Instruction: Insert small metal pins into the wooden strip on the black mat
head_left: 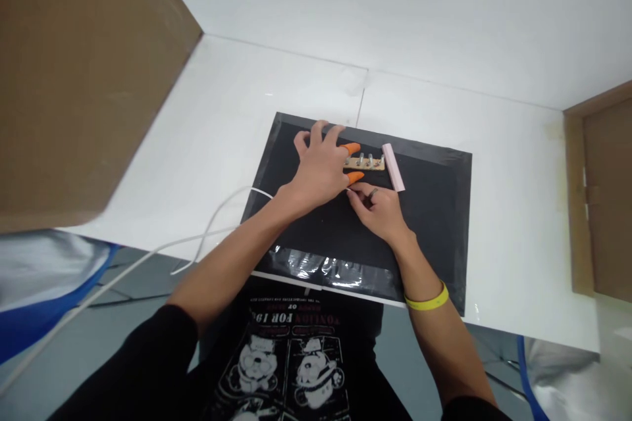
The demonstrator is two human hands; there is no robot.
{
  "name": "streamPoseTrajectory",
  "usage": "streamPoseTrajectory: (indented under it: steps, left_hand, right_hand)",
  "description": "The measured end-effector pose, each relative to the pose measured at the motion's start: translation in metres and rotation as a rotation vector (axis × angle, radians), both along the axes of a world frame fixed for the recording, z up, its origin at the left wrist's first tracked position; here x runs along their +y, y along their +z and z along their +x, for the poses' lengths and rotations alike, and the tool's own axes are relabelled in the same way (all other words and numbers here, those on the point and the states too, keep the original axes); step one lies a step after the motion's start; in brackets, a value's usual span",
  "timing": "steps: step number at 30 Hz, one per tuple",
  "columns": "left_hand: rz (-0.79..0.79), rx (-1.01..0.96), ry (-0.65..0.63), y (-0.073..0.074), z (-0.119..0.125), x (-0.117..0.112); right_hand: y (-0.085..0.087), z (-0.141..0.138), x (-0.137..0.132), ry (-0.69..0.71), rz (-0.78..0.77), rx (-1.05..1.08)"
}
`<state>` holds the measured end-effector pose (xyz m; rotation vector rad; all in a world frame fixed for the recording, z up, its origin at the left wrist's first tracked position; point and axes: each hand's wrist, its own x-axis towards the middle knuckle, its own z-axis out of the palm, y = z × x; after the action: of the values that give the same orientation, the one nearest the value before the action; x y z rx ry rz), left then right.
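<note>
My left hand (322, 168) wears orange covers on the thumb and forefinger. These two fingers straddle a tan circuit board strip (371, 164) and hold it near its left part, while the other fingers are spread above the black mat (316, 230). Several small upright clear-and-metal parts stand along the strip. Its left end is hidden behind my hand. Just below the left thumb, my right hand (379, 209) is closed in a pinch; a small white tip shows at its fingertips, too small to name. Right of the strip lies a pale pink bar (394, 168), slightly tilted.
A white cable (212, 230) runs from the lower left over the table edge and passes behind my left forearm. The mat lies on a white table (513, 210). Brown panels (89, 79) stand at both sides, and a white wall rises behind.
</note>
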<state>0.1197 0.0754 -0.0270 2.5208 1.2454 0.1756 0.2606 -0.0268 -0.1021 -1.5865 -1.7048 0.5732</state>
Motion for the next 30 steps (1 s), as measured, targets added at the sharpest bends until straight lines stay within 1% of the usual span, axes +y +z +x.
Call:
streamPoseTrajectory:
  steps: [3,6,10,13,15,18,21,24,27,30]
  left_hand:
    - [0.035,-0.001,-0.031,-0.002,0.012,0.005]
    - [0.031,0.011,-0.031,-0.003,0.020,0.009]
    - [0.014,-0.015,-0.036,-0.005,0.023,0.014]
    - [0.036,-0.042,-0.055,-0.010,0.023,0.016]
    - [0.044,-0.037,-0.046,-0.012,0.024,0.017]
    - [0.016,-0.021,-0.047,-0.014,0.027,0.017]
    - [0.001,-0.028,-0.056,-0.013,0.029,0.016]
    - [0.020,-0.021,-0.061,-0.012,0.028,0.013]
    - [0.074,0.018,-0.078,-0.009,0.026,0.008]
    - [0.136,0.039,-0.123,-0.003,0.026,0.000]
  right_hand:
    - [0.001,-0.001,0.001,0.008,0.020,-0.029]
    - [0.001,-0.001,0.003,0.011,0.023,-0.051]
    - [0.001,-0.001,0.003,0.016,0.023,-0.072]
    - [0.001,-0.001,0.004,0.026,0.024,-0.079]
    - [0.001,-0.001,0.004,0.032,0.026,-0.082]
    - [0.001,0.000,0.004,0.037,0.033,-0.083]
    - [0.001,0.000,0.005,0.038,0.040,-0.081]
    - [0.002,0.000,0.005,0.036,0.042,-0.078]
    - [0.003,0.000,0.005,0.044,0.037,-0.075]
    - [0.002,0.001,0.006,0.053,0.024,-0.077]
